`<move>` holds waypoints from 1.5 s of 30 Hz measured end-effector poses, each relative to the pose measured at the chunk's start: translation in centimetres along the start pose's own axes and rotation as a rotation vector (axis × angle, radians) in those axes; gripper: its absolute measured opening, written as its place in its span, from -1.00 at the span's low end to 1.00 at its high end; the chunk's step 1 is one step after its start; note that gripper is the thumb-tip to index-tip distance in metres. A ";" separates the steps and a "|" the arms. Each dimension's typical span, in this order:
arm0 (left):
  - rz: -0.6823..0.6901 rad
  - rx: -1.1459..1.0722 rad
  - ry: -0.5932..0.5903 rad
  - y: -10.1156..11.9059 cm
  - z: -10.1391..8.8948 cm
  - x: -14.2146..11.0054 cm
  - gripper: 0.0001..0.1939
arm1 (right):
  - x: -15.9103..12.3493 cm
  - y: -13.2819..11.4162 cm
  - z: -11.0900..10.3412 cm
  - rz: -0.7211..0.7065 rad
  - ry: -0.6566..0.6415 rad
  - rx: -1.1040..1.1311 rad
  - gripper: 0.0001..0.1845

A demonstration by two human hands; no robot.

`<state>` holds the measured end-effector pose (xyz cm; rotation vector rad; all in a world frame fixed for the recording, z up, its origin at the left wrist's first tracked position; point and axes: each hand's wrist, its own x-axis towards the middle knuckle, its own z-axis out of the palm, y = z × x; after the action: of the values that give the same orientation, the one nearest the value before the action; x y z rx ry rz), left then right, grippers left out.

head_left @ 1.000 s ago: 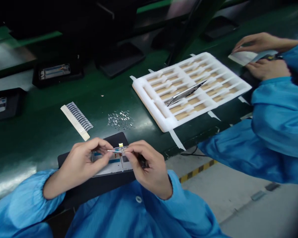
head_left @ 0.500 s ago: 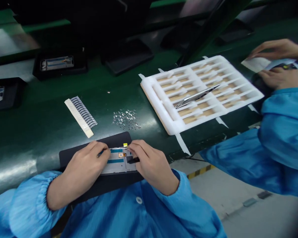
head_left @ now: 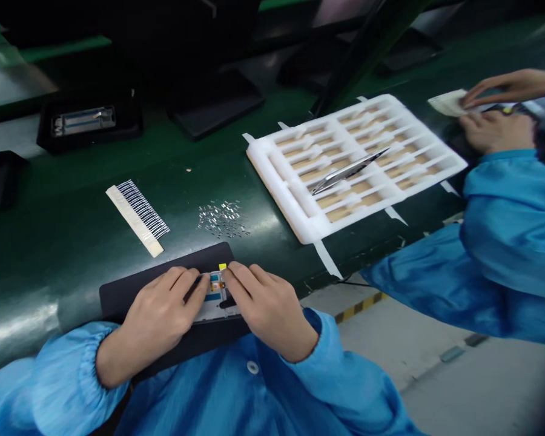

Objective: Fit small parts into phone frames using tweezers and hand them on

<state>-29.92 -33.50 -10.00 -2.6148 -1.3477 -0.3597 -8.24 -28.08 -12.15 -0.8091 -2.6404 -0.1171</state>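
Note:
A silver phone frame [head_left: 209,313] with blue strips and a small orange flex piece lies on a dark flat tray [head_left: 131,289] close to my body. My left hand [head_left: 163,309] bends over its far edge, with thumb and fingers closed on it. At the far right corner, by a yellow tab [head_left: 222,266], the fingers of my right hand [head_left: 266,303] grip the same frame. My fingertips partly cover the far edge, so any small part beneath them is hidden. Beyond the tray lies a heap of tiny metal pieces [head_left: 222,219].
A paper strip with a row of metal pins [head_left: 138,219] lies on the green table [head_left: 63,242]. Tweezers [head_left: 349,171] rest across a white foam tray [head_left: 306,227] taped down. Another phone frame [head_left: 84,121] sits in a black tray. A co-worker's hands [head_left: 499,130] are at right.
My left hand has slid right along the frame's far edge, nearer my right hand, covering more of the edge. The view has shifted slightly. The co-worker's upper hand has moved with a pale sheet.

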 end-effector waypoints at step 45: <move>0.041 -0.056 -0.215 -0.4 -1.2 0.0 -0.38 | -4.0 2.8 4.0 1.057 0.704 1.058 -0.42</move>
<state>-30.41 -33.65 -8.80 -2.7904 -1.3610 -0.1139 -4.96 -27.08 -17.42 -1.2517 -1.0800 0.9639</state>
